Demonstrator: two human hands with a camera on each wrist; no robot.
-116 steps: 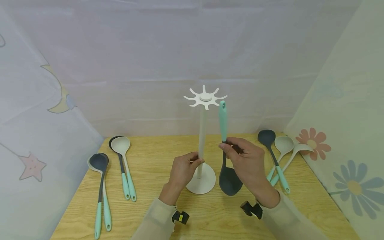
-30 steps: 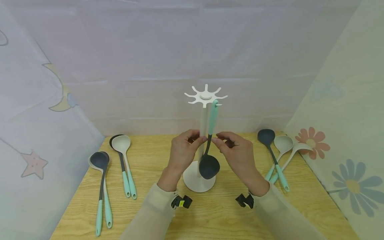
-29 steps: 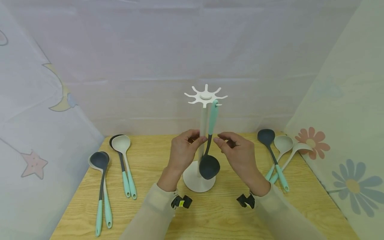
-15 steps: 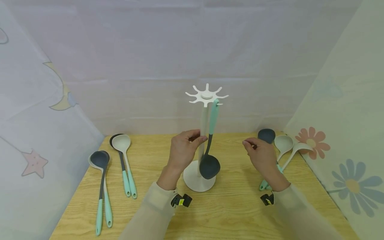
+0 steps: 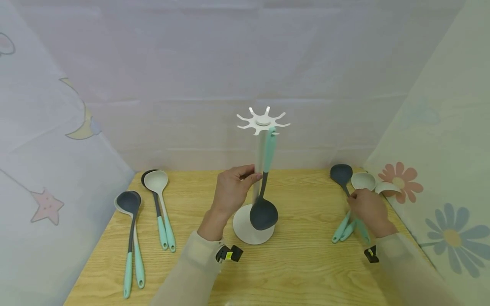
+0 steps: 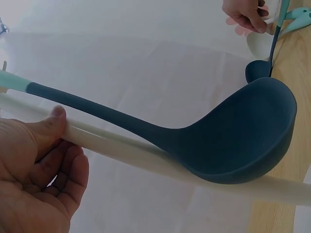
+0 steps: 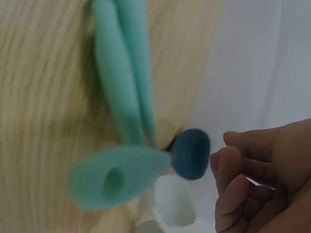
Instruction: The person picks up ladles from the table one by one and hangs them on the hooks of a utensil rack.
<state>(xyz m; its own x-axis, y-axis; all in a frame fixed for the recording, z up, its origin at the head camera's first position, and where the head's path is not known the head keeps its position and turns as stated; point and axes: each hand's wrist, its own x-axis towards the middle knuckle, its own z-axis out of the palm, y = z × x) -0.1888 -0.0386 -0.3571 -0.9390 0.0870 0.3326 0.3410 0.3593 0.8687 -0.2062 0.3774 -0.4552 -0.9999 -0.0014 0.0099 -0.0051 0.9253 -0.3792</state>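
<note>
My left hand (image 5: 233, 189) holds the pole (image 6: 112, 148) of a white utensil stand between thumb and fingers. From one hook of the stand's star-shaped top (image 5: 263, 122) hangs a dark ladle (image 5: 264, 214) with a mint handle, its bowl in front of the pole. At the right, my right hand (image 5: 368, 208) is over a second dark ladle (image 5: 341, 174), partly covering its handle. In the right wrist view the fingers (image 7: 228, 167) are loosely bent beside that ladle, with nothing between them and the thumb.
Two white ladles (image 5: 363, 181) (image 5: 387, 187) lie beside the dark one at right, handles crossing. On the left lie a dark-and-white pair (image 5: 128, 202) and another pair with a white ladle (image 5: 156, 182) on top. Patterned cloth walls (image 5: 440, 140) border the wooden table (image 5: 306, 272).
My right hand has let go of the ladle, now hanging on the stand, and moved right to the other ladles. The stand's top has turned slightly; my left hand still holds the pole.
</note>
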